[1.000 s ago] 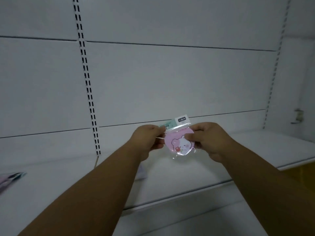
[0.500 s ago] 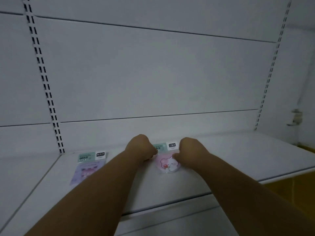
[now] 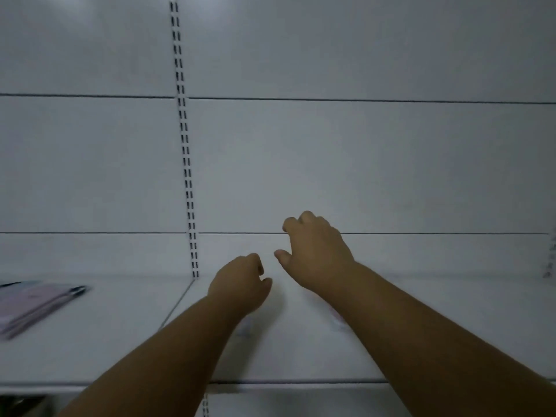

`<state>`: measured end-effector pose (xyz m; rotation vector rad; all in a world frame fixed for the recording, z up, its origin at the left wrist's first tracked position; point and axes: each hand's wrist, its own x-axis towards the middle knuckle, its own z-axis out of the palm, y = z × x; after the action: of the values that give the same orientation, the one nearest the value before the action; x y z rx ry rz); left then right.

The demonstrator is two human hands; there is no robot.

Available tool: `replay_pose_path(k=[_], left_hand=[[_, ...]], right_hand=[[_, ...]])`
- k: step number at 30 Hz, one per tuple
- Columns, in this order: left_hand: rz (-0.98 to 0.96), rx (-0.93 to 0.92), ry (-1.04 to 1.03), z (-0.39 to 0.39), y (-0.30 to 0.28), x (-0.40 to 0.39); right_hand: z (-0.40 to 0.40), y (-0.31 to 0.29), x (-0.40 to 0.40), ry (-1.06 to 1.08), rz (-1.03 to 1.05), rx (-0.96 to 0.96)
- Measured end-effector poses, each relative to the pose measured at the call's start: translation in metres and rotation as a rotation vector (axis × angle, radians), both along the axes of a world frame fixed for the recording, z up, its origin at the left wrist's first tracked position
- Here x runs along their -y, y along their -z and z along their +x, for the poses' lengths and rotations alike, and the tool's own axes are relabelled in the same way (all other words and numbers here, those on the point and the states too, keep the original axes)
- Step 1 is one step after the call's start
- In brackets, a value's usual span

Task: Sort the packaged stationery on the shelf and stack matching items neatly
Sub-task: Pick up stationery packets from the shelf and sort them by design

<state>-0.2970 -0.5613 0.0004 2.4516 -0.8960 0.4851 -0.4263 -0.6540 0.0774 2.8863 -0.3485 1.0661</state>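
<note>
— Looking down, I see my left hand (image 3: pixel 240 281) curled loose over the shelf (image 3: pixel 120 341), holding nothing.
— And my right hand (image 3: pixel 316 254)?
— Up a bit higher, fingers (image 3: pixel 290 225) spread, holding nothing too.
— Where are the packs?
— A blurry purple pile (image 3: pixel 33 305) lies far left on the shelf. Something pink (image 3: pixel 338 322) peeks out by my right arm, too blurry to tell.

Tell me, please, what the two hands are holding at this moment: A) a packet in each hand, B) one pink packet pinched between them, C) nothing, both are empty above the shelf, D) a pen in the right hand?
C: the left hand is loosely curled and the right hand is open, neither gripping anything above the white shelf; the purple packets lie untouched at far left.
</note>
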Motion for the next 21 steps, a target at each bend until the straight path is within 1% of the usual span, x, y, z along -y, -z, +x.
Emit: replay_pose_path(k=[4,8,11,13,17,21], left_hand=[[-0.002,0.051,-0.131,0.019,-0.009,-0.123],[0.014,0.109,-0.268,0.033,-0.006,-0.266],[0.043,0.087,-0.351,0.048,-0.003,-0.368],[0.049,0.072,-0.387,0.059,0.0,-0.421],[0.074,0.027,-0.403,0.087,0.001,-0.488],[0.063,0.044,-0.374,0.13,0.0,-0.508]], right_hand=[[0.034,-0.025,-0.101,-0.17,-0.028,0.022],[0.071,-0.031,-0.221,-0.308,-0.024,0.002],[0.099,-0.029,-0.31,-0.368,-0.002,-0.036],[0.116,-0.027,-0.357,-0.383,-0.003,-0.065],[0.145,-0.025,-0.418,-0.38,0.031,-0.084],[0.177,-0.027,-0.442,-0.332,0.016,-0.111]])
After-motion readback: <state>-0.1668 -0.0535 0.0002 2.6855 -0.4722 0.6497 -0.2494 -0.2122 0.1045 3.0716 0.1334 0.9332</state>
